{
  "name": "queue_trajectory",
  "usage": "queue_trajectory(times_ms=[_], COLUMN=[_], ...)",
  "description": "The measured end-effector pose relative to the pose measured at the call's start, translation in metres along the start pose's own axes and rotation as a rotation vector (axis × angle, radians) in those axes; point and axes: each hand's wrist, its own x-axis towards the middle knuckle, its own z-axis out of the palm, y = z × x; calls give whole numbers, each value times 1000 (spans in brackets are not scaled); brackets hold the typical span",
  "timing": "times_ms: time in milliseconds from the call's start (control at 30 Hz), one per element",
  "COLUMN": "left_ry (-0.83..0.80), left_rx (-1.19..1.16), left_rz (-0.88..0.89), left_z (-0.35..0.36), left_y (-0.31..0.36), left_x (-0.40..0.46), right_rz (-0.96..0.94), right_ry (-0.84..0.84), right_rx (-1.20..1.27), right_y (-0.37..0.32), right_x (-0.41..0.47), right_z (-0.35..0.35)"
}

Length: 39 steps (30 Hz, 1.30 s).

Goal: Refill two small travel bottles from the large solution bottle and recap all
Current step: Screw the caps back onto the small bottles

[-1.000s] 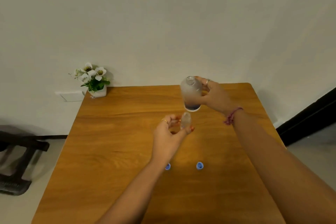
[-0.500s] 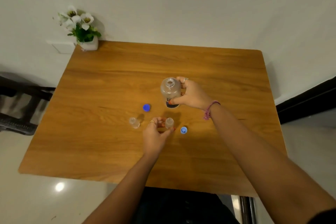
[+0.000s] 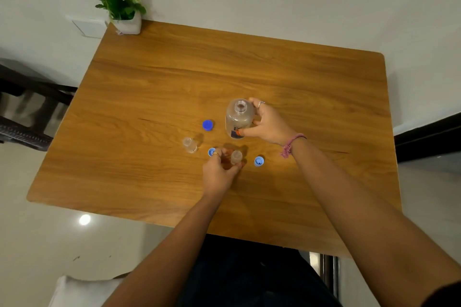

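The large clear solution bottle [image 3: 239, 118] stands uncapped and upright on the wooden table [image 3: 311, 82], and my right hand [image 3: 268, 123] grips its side. My left hand [image 3: 219, 171] holds a small clear travel bottle [image 3: 236, 157] upright on the table, open at the top. A second small travel bottle [image 3: 189, 144] stands uncapped to the left, apart from both hands. A dark blue cap [image 3: 207, 125] lies left of the large bottle. Two light blue small caps lie on the table, one [image 3: 211, 152] by my left fingers and one [image 3: 259, 161] right of the held bottle.
A white pot of white flowers [image 3: 117, 0] sits at the table's far left corner against the wall. A dark chair [image 3: 27, 112] stands left of the table. The table's near edge runs just above my lap.
The view has tilted down over the table. Both bottles came down from the air: the large one now stands on the table, and the small one rests upright on it in my left hand.
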Motion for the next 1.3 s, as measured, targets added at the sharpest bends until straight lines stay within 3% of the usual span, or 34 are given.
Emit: queue_trajectory(times_ms=[167, 267, 400, 467, 600, 700, 800, 967, 1167, 1300], left_ry=[-29, -55, -64, -14, 206, 240, 48, -319, -386, -384], left_rx=[36, 75, 174, 197, 184, 264, 280, 221, 255, 268], left_rz=[16, 50, 295, 455, 582, 517, 411, 308, 351, 404], left_z=[-1, -3, -25, -44, -89, -116, -129, -132, -130, -131], left_y=[1, 2, -1, -7, -25, -40, -48, -43, -43, -39], left_x=[1, 0, -11, -17, -5, 21, 48, 77, 87, 89], right_rz=[-10, -45, -206, -289, -310, -166, 16, 185, 269, 274], right_ry=[14, 141, 457, 512, 371, 216, 132, 190, 303, 283], right_rx=[-108, -239, -172, -136, -306, -554, -713, -840, -860, -856], right_y=[0, -10, -38, -50, -66, -67, -65, -67, -55, -53], right_x=[-7, -27, -78, -100, -116, -100, -76, -43, -21, -16], right_z=[-3, -7, 5, 21, 73, 115, 145, 173, 179, 176])
